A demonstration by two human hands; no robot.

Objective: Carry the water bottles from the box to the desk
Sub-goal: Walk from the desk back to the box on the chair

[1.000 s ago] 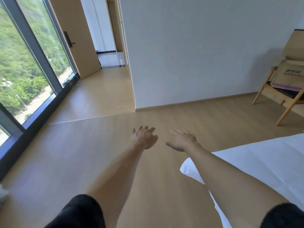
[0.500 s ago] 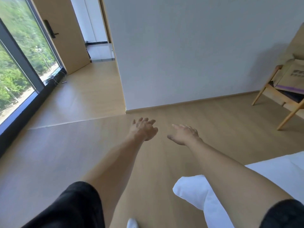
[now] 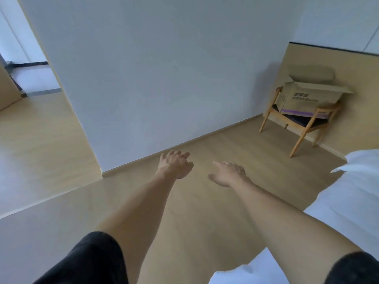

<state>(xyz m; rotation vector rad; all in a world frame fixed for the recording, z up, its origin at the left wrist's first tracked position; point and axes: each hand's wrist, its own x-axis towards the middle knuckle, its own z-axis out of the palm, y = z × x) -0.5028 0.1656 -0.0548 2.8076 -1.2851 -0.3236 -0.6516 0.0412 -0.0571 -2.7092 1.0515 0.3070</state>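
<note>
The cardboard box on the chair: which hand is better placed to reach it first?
Probably the right hand: the cardboard box sits on the wooden chair far to the right. The left hand is farther. Both hold nothing.

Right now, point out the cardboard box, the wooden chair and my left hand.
cardboard box [image 3: 305,99]: head view, on its printed front side.
wooden chair [image 3: 297,143]: head view, on its front leg.
left hand [image 3: 176,166]: head view, on the back of the hand.

Bare floor [image 3: 215,201] ahead; bed [image 3: 352,201] right, wall [image 3: 153,78] left of chair [image 3: 303,124].
</note>
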